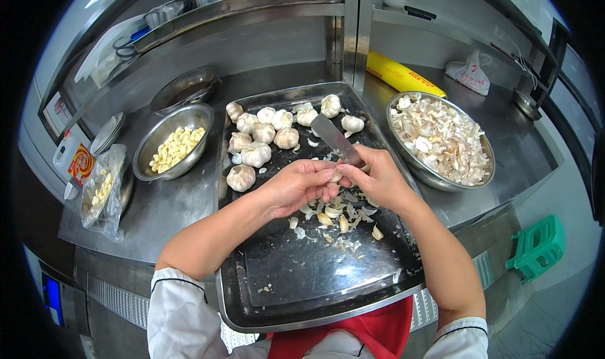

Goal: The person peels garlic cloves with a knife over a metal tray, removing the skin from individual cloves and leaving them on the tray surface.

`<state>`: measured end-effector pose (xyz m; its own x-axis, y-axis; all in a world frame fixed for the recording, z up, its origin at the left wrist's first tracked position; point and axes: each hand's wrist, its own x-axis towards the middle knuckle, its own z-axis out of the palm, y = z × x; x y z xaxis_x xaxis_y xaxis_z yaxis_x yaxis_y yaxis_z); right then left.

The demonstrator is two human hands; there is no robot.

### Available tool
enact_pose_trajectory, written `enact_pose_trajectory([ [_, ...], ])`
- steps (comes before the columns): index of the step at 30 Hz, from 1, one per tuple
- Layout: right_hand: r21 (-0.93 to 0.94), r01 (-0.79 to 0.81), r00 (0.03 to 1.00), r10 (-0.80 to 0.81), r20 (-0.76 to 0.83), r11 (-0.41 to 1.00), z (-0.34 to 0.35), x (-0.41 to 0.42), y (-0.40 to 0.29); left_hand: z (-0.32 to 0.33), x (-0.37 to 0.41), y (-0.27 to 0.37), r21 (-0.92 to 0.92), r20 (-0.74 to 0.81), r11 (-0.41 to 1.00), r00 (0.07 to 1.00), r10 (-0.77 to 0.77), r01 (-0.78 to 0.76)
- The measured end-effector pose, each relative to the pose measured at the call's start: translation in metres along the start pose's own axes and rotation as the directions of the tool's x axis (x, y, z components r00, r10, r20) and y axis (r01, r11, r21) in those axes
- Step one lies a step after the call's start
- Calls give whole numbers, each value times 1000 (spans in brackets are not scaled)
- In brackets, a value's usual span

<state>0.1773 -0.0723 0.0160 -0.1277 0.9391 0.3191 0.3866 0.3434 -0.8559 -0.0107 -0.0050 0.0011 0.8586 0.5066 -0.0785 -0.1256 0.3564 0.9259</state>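
Observation:
Over a dark metal tray (302,283), my left hand (302,184) grips a garlic clove (336,175) between thumb and fingers. My right hand (378,172) holds a knife with a broad blade (333,137), which points up and left, and its thumb presses by the clove. Under my hands lie loose cloves (343,224) among torn garlic skins (364,212). Several whole garlic bulbs (263,133) sit in the far half of the tray. The knife's handle is mostly hidden in my right hand.
Left of the tray stands a steel bowl (208,137) of peeled cloves (177,149). A plastic-covered bowl (101,189) and a white jug (71,156) are farther left. On the right, another bowl (444,184) is heaped with skins. A yellow roll (401,75) lies behind it. A shelf (246,12) overhangs the counter.

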Motion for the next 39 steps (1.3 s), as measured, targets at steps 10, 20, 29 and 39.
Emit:
enact_pose_trajectory([
  [10, -234, 56, 998, -58, -2, 971, -4, -1, -2, 3, -4, 0, 348, -66, 926, 981, 183, -149],
  [20, -215, 93, 995, -95, 1, 972, 0, -3, -6, 12, -8, -3, 705, -45, 659, 911, 411, -262],
  [29, -303, 161, 986, -170, 0, 939, 5, -2, 12, 13, -9, -2, 855, -53, 481, 890, 453, -194],
  [39, -285, 134, 989, -145, -18, 949, 6, -3, 3, 16, -11, -1, 847, 10, 449, 853, 522, -285],
])
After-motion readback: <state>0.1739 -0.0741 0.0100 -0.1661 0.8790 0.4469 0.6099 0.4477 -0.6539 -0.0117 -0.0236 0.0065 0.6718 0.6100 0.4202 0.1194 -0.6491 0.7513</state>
